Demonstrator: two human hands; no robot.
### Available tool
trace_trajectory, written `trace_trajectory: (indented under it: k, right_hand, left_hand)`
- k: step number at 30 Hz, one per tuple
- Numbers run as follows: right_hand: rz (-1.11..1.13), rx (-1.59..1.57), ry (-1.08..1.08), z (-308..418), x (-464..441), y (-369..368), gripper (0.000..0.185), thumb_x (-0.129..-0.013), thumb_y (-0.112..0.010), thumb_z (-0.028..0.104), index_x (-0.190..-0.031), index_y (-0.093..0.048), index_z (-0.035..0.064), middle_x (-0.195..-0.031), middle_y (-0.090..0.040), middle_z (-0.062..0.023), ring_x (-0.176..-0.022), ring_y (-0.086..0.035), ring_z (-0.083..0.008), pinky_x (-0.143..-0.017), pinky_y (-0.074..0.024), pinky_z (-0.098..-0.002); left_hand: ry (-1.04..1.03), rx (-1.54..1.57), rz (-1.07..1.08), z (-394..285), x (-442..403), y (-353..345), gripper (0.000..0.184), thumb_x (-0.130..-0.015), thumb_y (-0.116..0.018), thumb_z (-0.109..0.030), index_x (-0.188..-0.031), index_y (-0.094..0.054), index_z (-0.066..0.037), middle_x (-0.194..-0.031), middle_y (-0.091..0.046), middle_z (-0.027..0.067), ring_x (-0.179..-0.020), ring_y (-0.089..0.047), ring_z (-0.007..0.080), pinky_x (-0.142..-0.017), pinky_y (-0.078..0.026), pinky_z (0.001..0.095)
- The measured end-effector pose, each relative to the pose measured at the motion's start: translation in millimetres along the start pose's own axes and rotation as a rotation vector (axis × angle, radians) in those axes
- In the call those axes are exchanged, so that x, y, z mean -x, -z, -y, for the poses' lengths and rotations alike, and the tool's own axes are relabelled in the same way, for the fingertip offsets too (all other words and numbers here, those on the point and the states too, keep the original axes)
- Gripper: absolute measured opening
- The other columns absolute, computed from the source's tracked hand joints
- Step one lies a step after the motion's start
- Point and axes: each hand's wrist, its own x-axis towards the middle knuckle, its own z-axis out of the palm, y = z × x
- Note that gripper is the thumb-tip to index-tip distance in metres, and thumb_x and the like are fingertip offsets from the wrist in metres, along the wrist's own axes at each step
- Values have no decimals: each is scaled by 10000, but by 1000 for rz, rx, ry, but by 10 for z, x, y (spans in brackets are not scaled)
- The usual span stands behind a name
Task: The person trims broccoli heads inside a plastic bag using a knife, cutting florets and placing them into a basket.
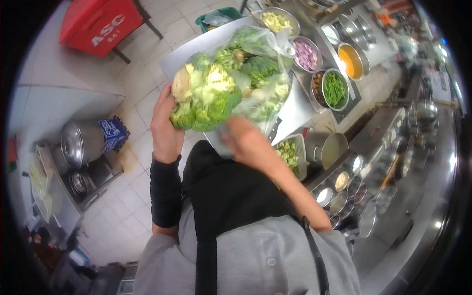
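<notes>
A large head of broccoli (211, 98), its cut stem facing up at the left, rests in my left hand (167, 123), whose fingers wrap its left side. My right hand (243, 140) is blurred by motion just below the broccoli; its fingers look curled, and a blurred grey shape beside them cannot be made out. Behind the broccoli, a clear plastic bag (268, 105) with more broccoli lies on the metal table (295, 115). A black knife handle (274, 129) shows at the bag's lower right.
Bowls of chopped purple onion (306, 53), green pieces (335, 89) and pale pieces (276, 22) stand at the upper right. A basket of cut vegetables (290, 155) is right of my right forearm. A red box (101, 24) stands upper left.
</notes>
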Motion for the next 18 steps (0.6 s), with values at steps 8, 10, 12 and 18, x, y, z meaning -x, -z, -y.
trace_trajectory:
  k: [8, 10, 12, 18]
  right_hand:
    - [183, -217, -144, -12, 186, 198, 242, -1057, -675, 77, -1253, -737, -51, -1223, -754, -248, -1159, -732, -434, -1026, -581, -484]
    - [43, -67, -149, -88, 451, 393, 161, -1046, -681, 65, -1137, -758, -44, -1058, -772, -204, -948, -767, -388, -877, -612, -460]
    - [-192, -218, -430, -212, 738, 387, 134, -1025, -681, 59, -1075, -723, -58, -1013, -744, -226, -857, -744, -401, -811, -599, -498]
    - [-351, 22, -723, -1241, 1226, -187, 246, -1010, -761, 122, -1167, -663, -42, -1134, -683, -259, -1033, -706, -461, -893, -564, -537]
  left_hand:
    - [-336, -1047, 96, 659, -655, -238, 514, -1098, -697, -299, -1524, -615, -25, -1377, -708, 215, -1262, -680, 345, -1133, -503, 426]
    - [-426, -1165, 43, 932, -642, -202, 576, -1071, -750, -334, -1535, -593, -32, -1373, -690, 252, -1265, -665, 398, -1136, -496, 458]
    - [-440, -1196, 10, 1002, -619, -252, 626, -1051, -785, -351, -1549, -570, -40, -1379, -674, 273, -1286, -649, 436, -1141, -491, 484]
    - [-340, -1170, 124, 945, -740, -329, 690, -1028, -802, -310, -1589, -507, -36, -1465, -607, 299, -1364, -594, 465, -1174, -470, 520]
